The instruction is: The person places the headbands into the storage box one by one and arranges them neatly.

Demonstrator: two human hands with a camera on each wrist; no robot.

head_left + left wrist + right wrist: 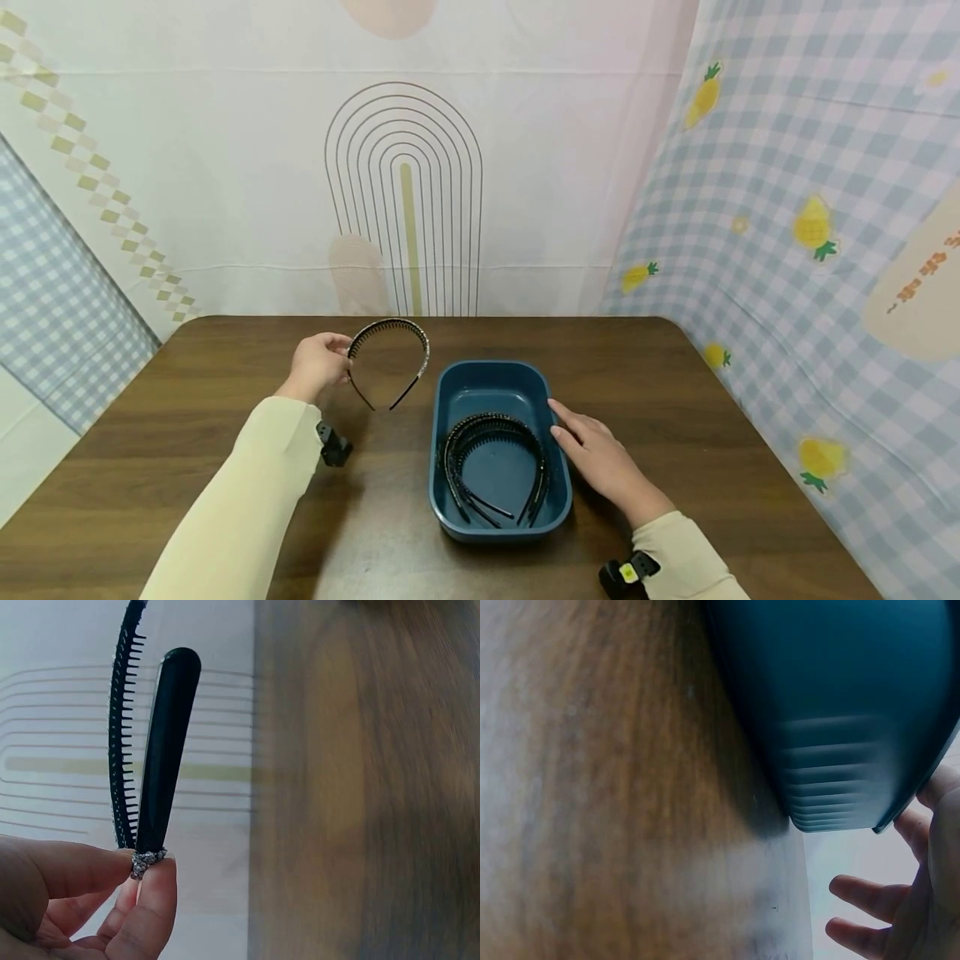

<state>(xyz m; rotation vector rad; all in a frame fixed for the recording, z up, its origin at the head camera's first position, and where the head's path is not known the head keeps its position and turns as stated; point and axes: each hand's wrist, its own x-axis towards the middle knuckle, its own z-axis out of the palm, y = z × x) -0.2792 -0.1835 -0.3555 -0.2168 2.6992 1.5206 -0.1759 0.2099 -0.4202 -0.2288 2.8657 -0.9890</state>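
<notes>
My left hand (318, 364) pinches a black toothed headband (393, 322) by one side and holds it up above the table, left of the bin. In the left wrist view, thumb and fingers grip the headband (169, 742) at a band of silvery beads; its comb teeth show plainly. A blue plastic bin (487, 390) stands on the table, and several dark headbands (495, 419) lie bunched in its near part. My right hand (600, 454) touches the bin's right rim with fairly straight fingers. Two of its fingers stand apart from the bin wall (855, 675) in the right wrist view.
The brown wooden table (697, 467) has its back edge against a white patterned cloth (555, 167). On the right hangs a blue checked cloth (757, 317) with fruit prints. Small black cameras sit on the left wrist (333, 446) and right wrist (626, 575).
</notes>
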